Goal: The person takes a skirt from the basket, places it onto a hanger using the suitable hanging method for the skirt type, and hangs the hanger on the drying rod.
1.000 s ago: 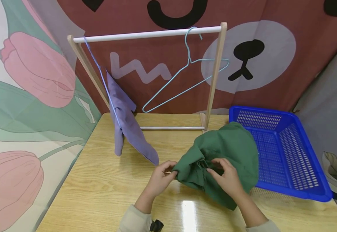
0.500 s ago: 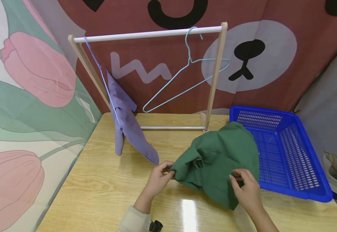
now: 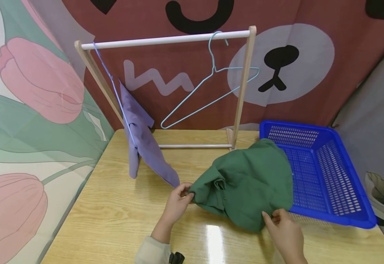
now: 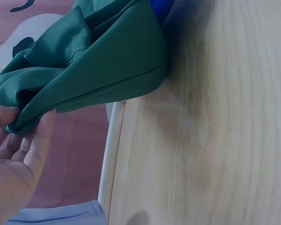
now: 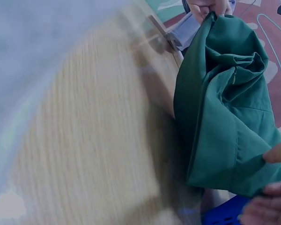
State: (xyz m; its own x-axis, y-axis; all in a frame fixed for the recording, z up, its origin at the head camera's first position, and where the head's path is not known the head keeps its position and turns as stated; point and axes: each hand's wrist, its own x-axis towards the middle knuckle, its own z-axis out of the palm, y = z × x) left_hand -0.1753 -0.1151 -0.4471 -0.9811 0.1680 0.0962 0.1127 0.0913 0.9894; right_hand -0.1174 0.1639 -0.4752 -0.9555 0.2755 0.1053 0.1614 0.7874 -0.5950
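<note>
- Head view: one green cloth (image 3: 248, 183), held over the table (image 3: 112, 216), in front of the rack (image 3: 165, 41) and overlapping the near-left part of the blue basket (image 3: 337, 219); contact with the basket cannot be told.
- Long axis of cloth: slantwise, from near left to far right; narrow end points left, broad end right and away from the person.
- Gathered folds (image 3: 220, 184): on the upper face, nearer the narrow end.
- Left hand (image 3: 176, 203): thumb and fingers pinch the tip of the narrow end, gap narrow.
- Right hand (image 3: 286, 231): thumb above, fingers beneath, pinching the near right edge.
- Right wrist view: cloth stretches between both hands, its shadow on the table.
- Light-blue hanger (image 3: 214, 69): bare, hooked near the right end of the rail.
- Purple garment (image 3: 145, 143): on a hanger at the left end, its lower tip just beside the left hand.
</note>
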